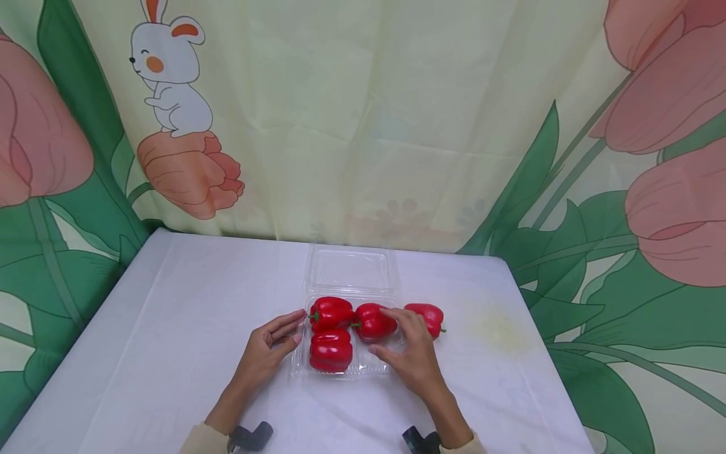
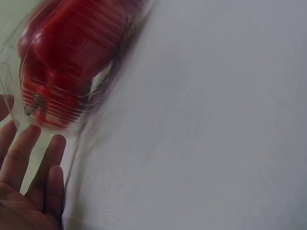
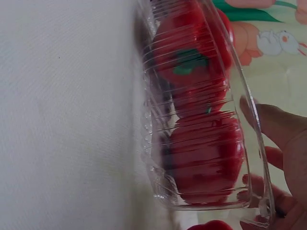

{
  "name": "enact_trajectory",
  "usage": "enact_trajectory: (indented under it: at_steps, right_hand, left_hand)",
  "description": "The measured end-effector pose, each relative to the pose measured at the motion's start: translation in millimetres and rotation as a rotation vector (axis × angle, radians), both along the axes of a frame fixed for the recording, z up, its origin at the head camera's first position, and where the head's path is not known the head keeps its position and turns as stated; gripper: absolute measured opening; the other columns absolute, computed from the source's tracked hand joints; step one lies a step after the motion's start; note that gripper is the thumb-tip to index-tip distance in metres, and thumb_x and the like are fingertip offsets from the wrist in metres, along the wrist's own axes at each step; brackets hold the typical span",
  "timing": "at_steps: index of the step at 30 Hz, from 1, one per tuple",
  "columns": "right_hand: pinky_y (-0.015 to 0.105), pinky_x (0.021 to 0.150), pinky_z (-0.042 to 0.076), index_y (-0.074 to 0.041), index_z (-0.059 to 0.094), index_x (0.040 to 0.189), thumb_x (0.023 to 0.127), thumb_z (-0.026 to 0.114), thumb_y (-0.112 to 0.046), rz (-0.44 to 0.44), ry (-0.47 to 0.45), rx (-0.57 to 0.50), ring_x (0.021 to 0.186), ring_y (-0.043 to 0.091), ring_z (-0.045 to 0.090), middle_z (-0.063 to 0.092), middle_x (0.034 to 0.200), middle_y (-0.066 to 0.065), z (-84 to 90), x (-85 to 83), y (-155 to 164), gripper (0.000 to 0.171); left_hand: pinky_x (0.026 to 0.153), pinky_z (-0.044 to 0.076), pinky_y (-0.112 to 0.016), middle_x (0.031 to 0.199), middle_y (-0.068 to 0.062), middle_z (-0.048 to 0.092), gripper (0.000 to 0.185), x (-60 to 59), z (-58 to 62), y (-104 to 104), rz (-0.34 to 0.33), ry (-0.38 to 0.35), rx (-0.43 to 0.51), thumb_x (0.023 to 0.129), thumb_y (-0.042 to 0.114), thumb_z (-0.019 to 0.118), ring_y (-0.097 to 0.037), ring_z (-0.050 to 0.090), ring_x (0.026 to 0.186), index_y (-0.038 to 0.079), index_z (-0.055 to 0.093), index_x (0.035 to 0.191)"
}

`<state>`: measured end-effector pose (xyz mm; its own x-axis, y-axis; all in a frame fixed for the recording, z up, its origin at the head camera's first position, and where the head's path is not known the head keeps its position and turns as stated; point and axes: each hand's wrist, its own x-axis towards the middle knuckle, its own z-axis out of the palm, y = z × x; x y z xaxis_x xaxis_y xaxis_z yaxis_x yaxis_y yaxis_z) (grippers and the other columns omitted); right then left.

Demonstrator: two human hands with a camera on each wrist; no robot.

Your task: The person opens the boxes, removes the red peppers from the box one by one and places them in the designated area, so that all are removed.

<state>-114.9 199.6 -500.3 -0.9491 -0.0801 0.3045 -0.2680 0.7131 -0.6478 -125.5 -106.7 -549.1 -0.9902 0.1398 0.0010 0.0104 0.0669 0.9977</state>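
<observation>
A clear plastic clamshell container (image 1: 371,364) lies on the table with its lid (image 1: 354,268) folded back. Three red bell peppers are inside: one at back left (image 1: 331,313), one at front left (image 1: 331,351), one at back right (image 1: 374,322). My right hand (image 1: 416,359) holds the back right pepper between thumb and fingers; the right wrist view shows this pepper (image 3: 206,160) through the ribbed wall. At the container's left edge, my left hand (image 1: 263,350) has relaxed fingers touching or nearly touching the rim. Another red bell pepper (image 1: 429,317) rests outside, partly behind my right hand.
A white cloth covers the table (image 1: 187,315). Behind it hangs a curtain (image 1: 431,126) printed with tulips and a rabbit. The lid lies toward the table's back edge. Dark wrist mounts (image 1: 252,436) sit by both sleeves.
</observation>
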Motion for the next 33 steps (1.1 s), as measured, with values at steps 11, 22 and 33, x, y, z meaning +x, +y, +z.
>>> enact_trajectory:
  at_steps: [11,22,33]
  right_hand:
    - [0.036,0.088,0.059,-0.031,0.058,0.136,0.061,0.096,-0.031,-0.04,-0.001,0.074,0.121,0.01,0.052,0.057,0.131,-0.011,-3.9,-4.8,-4.2,0.084]
    - [0.039,0.088,0.059,-0.034,0.057,0.138,0.059,0.097,-0.03,-0.066,0.005,0.127,0.123,0.012,0.049,0.055,0.136,-0.008,-8.0,-8.5,-9.0,0.088]
    - [0.039,0.089,0.058,-0.032,0.058,0.134,0.058,0.097,-0.028,-0.065,0.023,0.154,0.119,0.013,0.053,0.059,0.131,-0.009,-7.5,-14.0,-9.1,0.085]
  left_hand:
    - [0.093,0.052,-0.016,0.141,0.0,0.061,0.047,0.0,-0.5,0.1,0.006,0.019,-0.005,0.092,0.017,0.072,-0.013,0.062,0.126,0.02,0.058,0.137]
    - [0.093,0.052,-0.016,0.14,0.001,0.062,0.048,0.4,-0.6,-0.8,0.0,0.025,0.003,0.092,0.021,0.072,-0.011,0.062,0.125,0.021,0.058,0.137]
    - [0.093,0.051,-0.014,0.141,-0.005,0.061,0.048,-0.4,-3.5,-2.3,-0.021,0.06,-0.002,0.093,0.02,0.071,-0.023,0.06,0.128,0.017,0.057,0.138]
